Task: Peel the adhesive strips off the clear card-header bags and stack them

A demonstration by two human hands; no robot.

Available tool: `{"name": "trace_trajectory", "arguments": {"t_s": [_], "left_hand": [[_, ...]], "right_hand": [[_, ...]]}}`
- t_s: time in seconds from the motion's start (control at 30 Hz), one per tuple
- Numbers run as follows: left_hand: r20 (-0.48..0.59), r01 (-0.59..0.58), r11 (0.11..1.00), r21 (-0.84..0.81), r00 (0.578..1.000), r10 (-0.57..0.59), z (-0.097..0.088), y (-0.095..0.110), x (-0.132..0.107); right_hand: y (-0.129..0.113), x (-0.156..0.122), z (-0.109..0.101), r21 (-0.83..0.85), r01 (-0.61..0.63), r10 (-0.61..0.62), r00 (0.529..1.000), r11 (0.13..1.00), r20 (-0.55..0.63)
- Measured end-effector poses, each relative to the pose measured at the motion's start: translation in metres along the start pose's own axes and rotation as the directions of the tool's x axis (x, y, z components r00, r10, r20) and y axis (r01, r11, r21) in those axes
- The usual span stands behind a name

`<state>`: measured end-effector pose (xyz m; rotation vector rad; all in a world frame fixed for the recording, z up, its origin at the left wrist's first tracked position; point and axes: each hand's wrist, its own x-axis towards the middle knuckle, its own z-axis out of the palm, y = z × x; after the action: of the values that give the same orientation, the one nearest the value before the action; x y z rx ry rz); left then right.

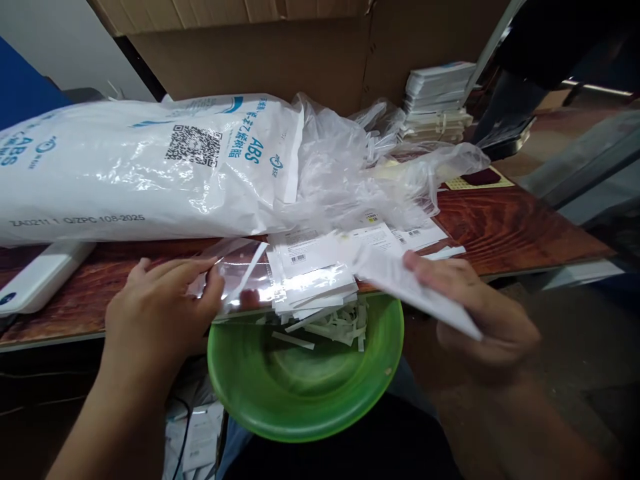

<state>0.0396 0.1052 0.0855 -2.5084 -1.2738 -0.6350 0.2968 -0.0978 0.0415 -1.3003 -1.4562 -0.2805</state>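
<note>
My left hand pinches the left edge of a clear plastic bag between thumb and fingers at the table's front edge. A white strip shows along the bag. My right hand, smeared by motion, is closed around a flat white paper packet; whether it is one folded sheet or several cannot be made out. Between my hands lie printed white cards in an overlapping pile. Below the pile, a green plastic bowl holds narrow white paper strips.
A large white sack marked ABS lies along the table's back, beside crumpled clear plastic bags. A stack of white booklets stands behind them. A white device sits at left. A cardboard box forms the backdrop.
</note>
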Motion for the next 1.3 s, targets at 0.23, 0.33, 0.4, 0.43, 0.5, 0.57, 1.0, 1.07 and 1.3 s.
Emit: {"name": "trace_trajectory", "arguments": {"t_s": [0.23,0.33,0.4,0.43,0.5,0.57,1.0,1.07,1.3], "left_hand": [[-0.113,-0.475,0.836,-0.276,0.879,0.462,-0.004,0.035,0.021],[-0.049,-0.452,0.822,-0.346,0.884,0.466,-0.002,0.038,0.026],[0.001,-0.434,0.811,-0.392,0.881,0.473,-0.004,0.039,0.026],[0.033,-0.422,0.804,-0.420,0.878,0.478,-0.005,0.040,0.024],[0.090,-0.371,0.809,-0.456,0.885,0.457,-0.009,0.043,0.022],[0.131,-0.294,0.849,-0.439,0.914,0.385,-0.014,0.048,0.019],[0.320,-0.053,0.929,-0.366,0.930,0.179,-0.026,0.051,0.022],[0.328,-0.058,0.928,-0.368,0.926,0.188,-0.028,0.050,0.022],[0.196,-0.222,0.838,-0.498,0.913,0.358,-0.018,0.057,0.020]], "right_hand": [[-0.009,0.029,0.000,0.075,0.225,-0.235,0.881,0.972,0.411],[-0.003,0.027,-0.002,0.045,0.207,-0.205,0.871,0.977,0.447],[-0.001,0.022,-0.001,0.024,0.201,-0.191,0.875,0.979,0.445],[-0.001,0.020,0.000,0.013,0.203,-0.187,0.877,0.979,0.443],[-0.005,0.017,0.004,-0.009,0.214,-0.188,0.875,0.977,0.447],[-0.011,0.017,0.005,-0.040,0.239,-0.196,0.873,0.970,0.446],[-0.020,0.009,-0.001,-0.113,0.232,-0.166,0.894,0.966,0.415],[-0.018,0.009,0.001,-0.137,0.243,-0.169,0.896,0.960,0.410],[-0.023,0.013,0.016,-0.159,0.312,-0.200,0.849,0.937,0.489]]}}
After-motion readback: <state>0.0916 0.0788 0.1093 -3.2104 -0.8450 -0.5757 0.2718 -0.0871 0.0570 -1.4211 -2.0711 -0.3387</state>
